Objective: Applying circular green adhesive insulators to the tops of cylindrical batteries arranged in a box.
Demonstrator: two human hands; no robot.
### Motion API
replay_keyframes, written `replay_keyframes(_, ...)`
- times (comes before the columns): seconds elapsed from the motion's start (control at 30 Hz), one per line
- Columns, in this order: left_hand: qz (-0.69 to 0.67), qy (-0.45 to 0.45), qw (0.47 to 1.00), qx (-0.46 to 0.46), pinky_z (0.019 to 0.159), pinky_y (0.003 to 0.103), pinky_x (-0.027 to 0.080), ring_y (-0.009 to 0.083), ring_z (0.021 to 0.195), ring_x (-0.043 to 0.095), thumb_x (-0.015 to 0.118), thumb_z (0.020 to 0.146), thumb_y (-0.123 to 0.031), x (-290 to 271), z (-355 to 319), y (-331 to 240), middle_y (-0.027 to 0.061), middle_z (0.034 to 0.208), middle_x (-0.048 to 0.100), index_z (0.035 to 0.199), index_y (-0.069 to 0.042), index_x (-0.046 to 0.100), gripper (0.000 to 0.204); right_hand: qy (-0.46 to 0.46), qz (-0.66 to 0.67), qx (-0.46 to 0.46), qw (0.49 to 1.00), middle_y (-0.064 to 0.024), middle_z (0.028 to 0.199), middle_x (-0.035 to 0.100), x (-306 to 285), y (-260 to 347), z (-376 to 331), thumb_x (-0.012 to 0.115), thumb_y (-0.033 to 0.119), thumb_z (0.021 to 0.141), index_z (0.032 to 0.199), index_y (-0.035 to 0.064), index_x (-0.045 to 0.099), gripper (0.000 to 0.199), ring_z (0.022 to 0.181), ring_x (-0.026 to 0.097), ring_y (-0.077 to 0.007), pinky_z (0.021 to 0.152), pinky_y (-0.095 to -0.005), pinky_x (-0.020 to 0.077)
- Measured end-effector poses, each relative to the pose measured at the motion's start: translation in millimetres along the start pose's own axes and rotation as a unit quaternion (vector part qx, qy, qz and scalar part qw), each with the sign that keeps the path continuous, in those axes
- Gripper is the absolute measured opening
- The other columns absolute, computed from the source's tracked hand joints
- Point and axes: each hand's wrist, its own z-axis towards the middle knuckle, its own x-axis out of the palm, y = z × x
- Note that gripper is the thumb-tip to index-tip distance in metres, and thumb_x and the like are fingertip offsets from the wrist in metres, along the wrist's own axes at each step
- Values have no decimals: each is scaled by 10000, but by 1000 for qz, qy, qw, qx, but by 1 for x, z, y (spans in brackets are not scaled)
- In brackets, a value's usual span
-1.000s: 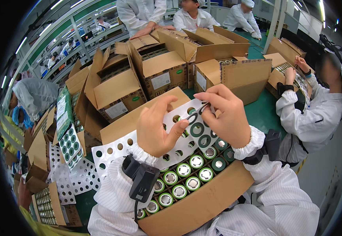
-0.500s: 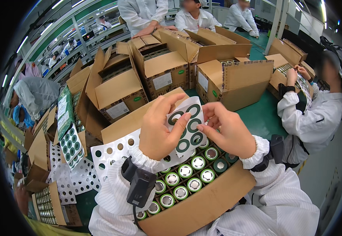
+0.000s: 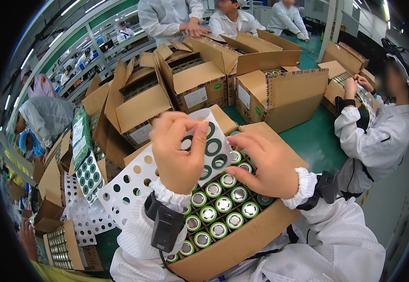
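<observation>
My left hand (image 3: 178,148) holds up a white backing sheet (image 3: 214,141) carrying dark green ring stickers. It hangs over an open cardboard box (image 3: 242,242) packed with upright green-sleeved cylindrical cells (image 3: 223,204). My right hand (image 3: 265,164) is below and to the right of the sheet, fingers curled toward its lower edge, just above the cell tops; whether a fingertip carries a ring I cannot tell. Both wrists wear white sleeves with black strapped devices.
A used white sheet full of round holes (image 3: 129,188) lies left of the box. More punched sheets (image 3: 82,211) and a sheet of green rings (image 3: 89,174) sit further left. Open cartons (image 3: 200,80) crowd the green table. A person in white (image 3: 378,141) works at right.
My left hand has lifted the ring sheet upright and clear of the cells. My right hand has dropped from the sheet's top toward its lower right edge, near the cells.
</observation>
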Motion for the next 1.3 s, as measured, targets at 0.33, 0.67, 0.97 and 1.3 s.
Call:
replay_keyframes(0.33,-200,129,959,-155,565,276,468,169,641,623,573,890,-139,17,-19,-14,116,733,629,896,2,546,144,-7,87,83,993,-255,1264,380,4,-10,-4,654,194,816,1287,-53,299,640,1140,424,-386,965,-404,356)
replay_keyframes(0.67,-203,160,952,-161,520,256,460,148,608,632,572,896,-150,13,-17,-21,93,722,635,917,-15,530,143,-82,-26,-5,996,-232,1324,328,-1,-5,-3,741,163,720,1321,-6,277,778,1162,399,-381,961,-416,350)
replay_keyframes(0.97,-234,157,953,-109,595,288,467,178,732,646,623,844,-104,14,-17,-25,95,801,644,910,-28,588,108,-57,62,25,996,-183,1042,538,6,-7,-8,696,104,746,1201,-21,420,547,915,558,-332,750,-380,458)
replay_keyframes(1.3,-96,210,972,36,823,348,294,199,800,591,646,786,-121,1,-2,-15,51,898,656,791,-59,641,62,56,253,126,958,-134,941,603,3,-13,-10,612,8,797,1172,-14,484,397,833,609,-255,690,-329,476)
